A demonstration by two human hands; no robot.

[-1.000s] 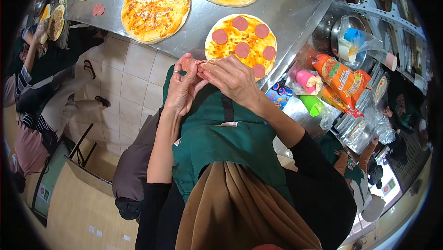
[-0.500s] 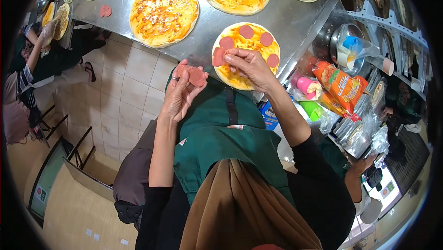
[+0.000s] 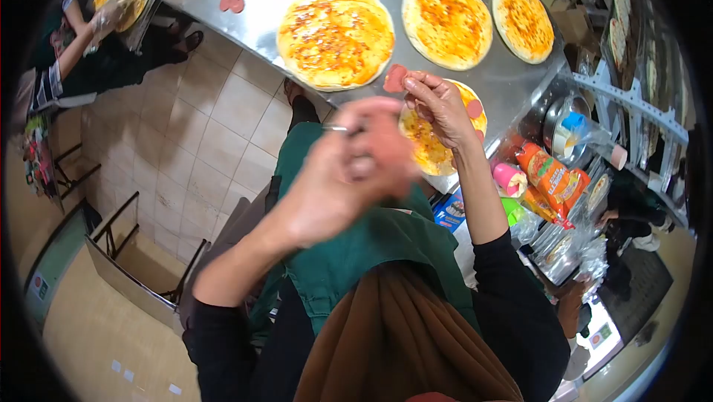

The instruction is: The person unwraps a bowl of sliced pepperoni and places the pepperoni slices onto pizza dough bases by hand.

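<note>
My right hand [image 3: 442, 109] pinches pink sausage slices [image 3: 395, 78] over the upper left edge of a small pizza [image 3: 428, 146], which has sausage slices on its right side. Smeared by motion, my left hand [image 3: 345, 168] is raised in front of the green apron, with a blurred pink mass of sausage slices [image 3: 390, 138] at its fingers. It hides part of the pizza's left side. Further up the metal table [image 3: 256, 34] lie sauced pizza bases [image 3: 336, 37] without slices, and two loose slices [image 3: 232, 2] near the left.
An orange spaghetti sauce pack [image 3: 551, 179], a pink cup [image 3: 509, 178], a green cup [image 3: 513, 211] and a metal bowl [image 3: 564, 123] stand at the right. A person's gloved hand [image 3: 106, 20] holds a pizza at the upper left. A metal rack [image 3: 631, 105] is beyond the bowl.
The view has shifted, so the table appears further right. My left hand has risen and moved right toward the pizza. My right hand has moved to the pizza's upper left edge, still holding sausage.
</note>
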